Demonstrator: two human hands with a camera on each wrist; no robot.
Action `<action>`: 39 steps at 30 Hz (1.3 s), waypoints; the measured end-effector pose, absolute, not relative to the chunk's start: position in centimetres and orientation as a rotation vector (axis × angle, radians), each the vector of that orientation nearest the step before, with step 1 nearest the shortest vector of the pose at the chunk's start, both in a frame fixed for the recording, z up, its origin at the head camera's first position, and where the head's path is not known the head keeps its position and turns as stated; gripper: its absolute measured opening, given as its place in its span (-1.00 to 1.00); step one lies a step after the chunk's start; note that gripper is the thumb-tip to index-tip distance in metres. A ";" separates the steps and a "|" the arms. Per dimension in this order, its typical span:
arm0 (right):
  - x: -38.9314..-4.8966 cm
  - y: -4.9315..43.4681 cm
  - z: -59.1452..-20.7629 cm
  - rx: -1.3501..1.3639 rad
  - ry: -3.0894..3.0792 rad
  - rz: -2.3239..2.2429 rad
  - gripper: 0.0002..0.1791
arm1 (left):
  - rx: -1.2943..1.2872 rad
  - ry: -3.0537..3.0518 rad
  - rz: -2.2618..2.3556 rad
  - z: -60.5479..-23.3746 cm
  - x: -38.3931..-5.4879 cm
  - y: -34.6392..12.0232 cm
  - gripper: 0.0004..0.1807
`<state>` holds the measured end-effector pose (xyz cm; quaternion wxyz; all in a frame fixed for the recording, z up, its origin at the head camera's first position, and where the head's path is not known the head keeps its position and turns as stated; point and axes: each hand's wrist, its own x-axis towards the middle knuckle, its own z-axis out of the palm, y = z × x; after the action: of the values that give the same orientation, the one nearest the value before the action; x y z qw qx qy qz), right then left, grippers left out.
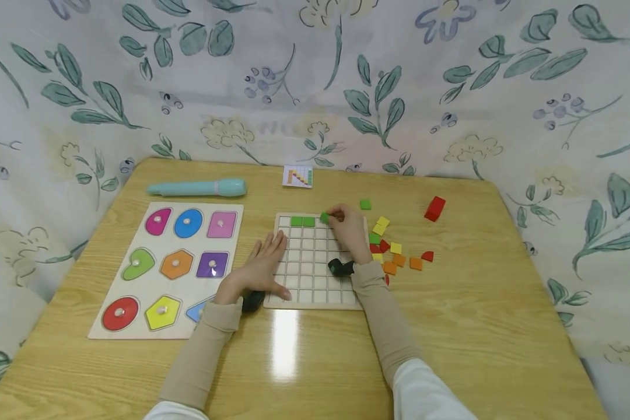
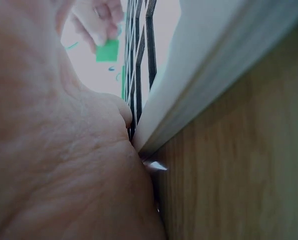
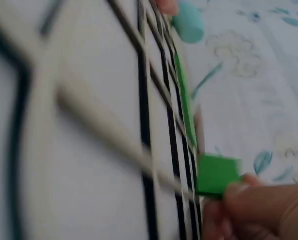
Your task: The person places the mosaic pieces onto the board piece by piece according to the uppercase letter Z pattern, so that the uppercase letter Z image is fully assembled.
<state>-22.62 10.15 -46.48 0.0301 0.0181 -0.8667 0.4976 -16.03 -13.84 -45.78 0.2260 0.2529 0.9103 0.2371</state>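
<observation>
A white grid board (image 1: 307, 268) with a pale wooden rim lies on the table. Two green square tiles (image 1: 302, 221) sit side by side in its top row. My right hand (image 1: 349, 230) pinches another green tile (image 3: 217, 175) by its edge over the top row, just right of those two. In the right wrist view thumb and fingertip hold its corner close to the grid lines. My left hand (image 1: 261, 265) rests with spread fingers on the board's left edge, its thumb near the lower left corner. The left wrist view shows mostly its palm beside the board's side.
Loose yellow, orange, red and green pieces (image 1: 394, 256) lie right of the board, with a red block (image 1: 435, 208) farther out. A small pattern card (image 1: 297, 176) is behind. On the left are a shape puzzle (image 1: 152, 233) and a turquoise pen-shaped object (image 1: 196, 188).
</observation>
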 end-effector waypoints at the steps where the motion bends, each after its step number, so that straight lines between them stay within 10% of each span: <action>1: -22.5 9.8 -46.7 0.067 -2.694 1.510 -0.82 | 0.697 2.508 0.641 -45.9 -16.0 -13.8 0.52; 39: -26.2 17.7 -46.6 -0.105 -2.875 1.240 -0.53 | 0.698 2.501 0.675 -45.7 -15.9 -13.7 0.51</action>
<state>-26.21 17.68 -46.64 0.0043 -0.0336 -0.9177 0.3957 -15.91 -13.72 -45.73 0.2272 0.2534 0.9078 0.2452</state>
